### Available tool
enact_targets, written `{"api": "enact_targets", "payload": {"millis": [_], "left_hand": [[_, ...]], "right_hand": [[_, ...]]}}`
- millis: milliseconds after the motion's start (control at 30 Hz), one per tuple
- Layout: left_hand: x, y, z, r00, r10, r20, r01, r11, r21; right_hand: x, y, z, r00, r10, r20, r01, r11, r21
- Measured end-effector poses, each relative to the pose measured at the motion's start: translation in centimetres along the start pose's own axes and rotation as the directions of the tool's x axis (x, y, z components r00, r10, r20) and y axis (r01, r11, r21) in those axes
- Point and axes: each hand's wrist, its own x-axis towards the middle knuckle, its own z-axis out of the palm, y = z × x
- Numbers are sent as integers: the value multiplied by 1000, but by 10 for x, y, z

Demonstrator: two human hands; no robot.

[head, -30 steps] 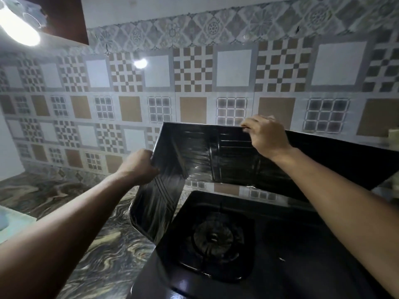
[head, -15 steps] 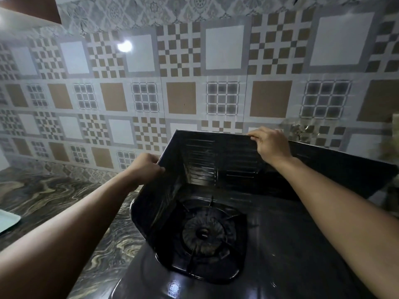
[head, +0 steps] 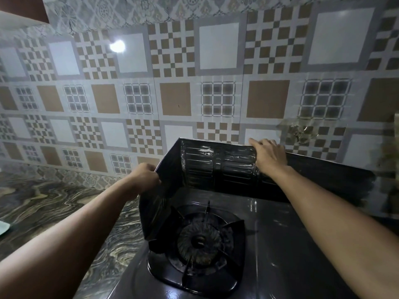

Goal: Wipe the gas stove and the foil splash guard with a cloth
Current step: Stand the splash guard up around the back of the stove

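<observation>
While both hands grip its top edge, splash guard borders stove

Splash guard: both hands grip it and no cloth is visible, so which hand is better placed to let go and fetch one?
Probably the left hand: it pinches only the side flap, while the right hand steadies the foil splash guard at its back panel's top edge.

Two bare forearms, nothing worn.
No sleeve reaches either wrist; the left hand and right hand show no rings, watch, bracelet or gloves from here.
</observation>
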Motion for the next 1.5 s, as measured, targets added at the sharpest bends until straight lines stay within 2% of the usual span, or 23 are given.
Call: {"api": "enact_targets", "payload": {"millis": [167,333,500,633,800,1100,1500], "left_hand": [[9,3,-7,1000,17,0,-17,1000,19],[15,0,-7,999,-28,36,26,997,74],[16,-3,-5,998,-44,43,45,999,-20],[15,-7,-11,999,-34,-12,34,999,22],[4,-7,-19,1000,-15,-23,15,1000,7],[-25,-22,-39,998,5,-59,-3,999,38],[-86,-79,-57,1000,19,-10,-19,1000,-15]], "right_hand": [[8,4,2,993,-29,-112,29,1000,1],[14,-1,-1,998,-44,34,44,999,10],[11,0,-1,999,-50,-9,50,998,24],[3,1,-3,999,-46,24,46,999,21],[-8,-4,-17,1000,-19,11,18,994,106],[-58,-26,-71,999,-6,53,-7,971,237],[-152,-89,-106,984,-30,174,-30,941,336]]}}
